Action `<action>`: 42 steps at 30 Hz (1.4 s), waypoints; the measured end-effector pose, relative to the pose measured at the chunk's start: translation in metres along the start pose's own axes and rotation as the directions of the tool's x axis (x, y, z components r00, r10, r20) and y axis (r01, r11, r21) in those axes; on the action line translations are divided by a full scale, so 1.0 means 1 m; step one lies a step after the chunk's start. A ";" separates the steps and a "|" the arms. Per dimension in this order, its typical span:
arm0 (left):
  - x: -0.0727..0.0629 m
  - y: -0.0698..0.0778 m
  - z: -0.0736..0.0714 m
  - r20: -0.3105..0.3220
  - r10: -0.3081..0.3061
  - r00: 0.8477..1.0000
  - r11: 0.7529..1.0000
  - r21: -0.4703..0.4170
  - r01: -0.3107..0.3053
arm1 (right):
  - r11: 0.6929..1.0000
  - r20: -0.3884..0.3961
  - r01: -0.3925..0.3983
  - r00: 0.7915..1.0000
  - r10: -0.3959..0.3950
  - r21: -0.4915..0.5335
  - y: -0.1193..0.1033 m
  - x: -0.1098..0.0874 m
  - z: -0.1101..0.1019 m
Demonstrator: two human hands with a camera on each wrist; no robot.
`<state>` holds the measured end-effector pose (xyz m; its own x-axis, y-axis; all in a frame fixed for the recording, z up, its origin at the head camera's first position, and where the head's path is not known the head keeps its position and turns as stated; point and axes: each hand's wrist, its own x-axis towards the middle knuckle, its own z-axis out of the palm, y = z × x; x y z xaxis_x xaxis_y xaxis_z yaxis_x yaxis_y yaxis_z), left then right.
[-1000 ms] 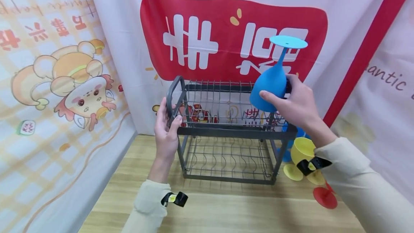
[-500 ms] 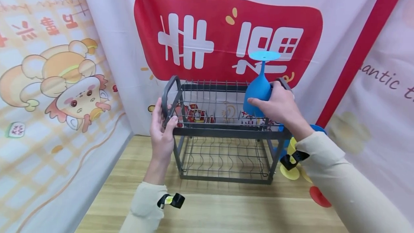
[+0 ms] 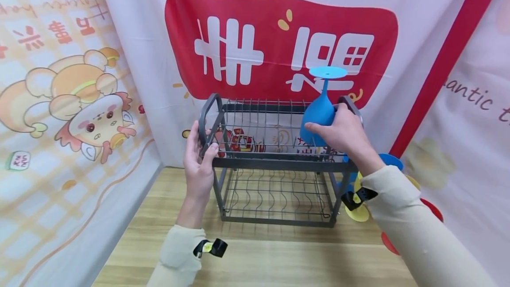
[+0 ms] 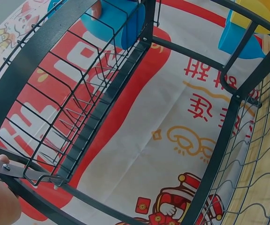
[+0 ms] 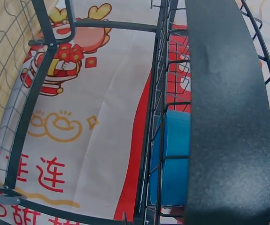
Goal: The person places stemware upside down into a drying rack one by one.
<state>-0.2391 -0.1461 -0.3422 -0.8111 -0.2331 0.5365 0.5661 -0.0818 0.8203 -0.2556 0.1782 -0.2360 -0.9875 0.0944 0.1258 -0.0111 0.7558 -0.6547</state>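
Observation:
A blue plastic goblet [image 3: 318, 118] stands upside down at the right end of the top tier of a dark metal dish rack [image 3: 279, 163], its round foot uppermost. My right hand [image 3: 347, 133] holds it by the bowl, thumb across the front. Through the rack's wires, the right wrist view shows the goblet's bowl [image 5: 172, 159] inside the top basket. My left hand [image 3: 199, 167] grips the left end of that tier, with the thumb on the front corner. In the left wrist view, part of this left hand [image 4: 1, 199] shows at the lower left corner.
To the right of the rack, partly behind my right arm, are more goblets: blue [image 3: 390, 160], yellow [image 3: 357, 213] and red [image 3: 432, 209]. The rack's lower tier [image 3: 275, 194] has wavy wires. Printed cloth walls [image 3: 139, 25] enclose the wooden table [image 3: 255, 256].
My right hand has brought the blue goblet left and down into the top tier, then barely moved over the last half second. My left hand has kept its grip on the rack.

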 end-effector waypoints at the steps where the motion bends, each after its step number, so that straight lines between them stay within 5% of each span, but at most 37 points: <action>1: 0.000 0.000 0.000 0.001 0.002 1.000 1.000 -0.002 -0.002 | 1.000 -0.022 0.010 1.000 -0.009 0.016 0.000 -0.001 0.001; 4: 0.000 0.000 0.001 -0.002 0.001 1.000 1.000 0.000 -0.001 | 0.996 -0.126 0.067 0.990 -0.059 0.059 0.002 -0.006 0.003; 10: -0.001 0.002 0.001 -0.008 -0.007 1.000 1.000 0.028 0.007 | 0.968 -0.328 0.226 0.927 -0.180 0.107 0.007 -0.023 0.008; 20: -0.003 0.000 0.001 -0.018 0.000 1.000 1.000 0.022 0.000 | 0.945 -0.408 0.279 0.893 -0.189 0.172 0.028 -0.052 0.000; 30: 0.000 0.001 0.001 -0.016 0.005 1.000 0.999 0.033 -0.005 | 0.933 -0.427 0.281 0.889 -0.165 0.224 0.073 -0.072 -0.007; 42: 0.001 -0.001 0.002 -0.012 0.013 1.000 1.000 0.015 -0.012 | 0.969 -0.374 0.140 0.926 -0.054 0.205 0.148 -0.091 -0.009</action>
<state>-0.2402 -0.1446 -0.3421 -0.8020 -0.2460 0.5444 0.5739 -0.0646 0.8163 -0.1663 0.2869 -0.3377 -0.8552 0.2887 0.4306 -0.1809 0.6122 -0.7697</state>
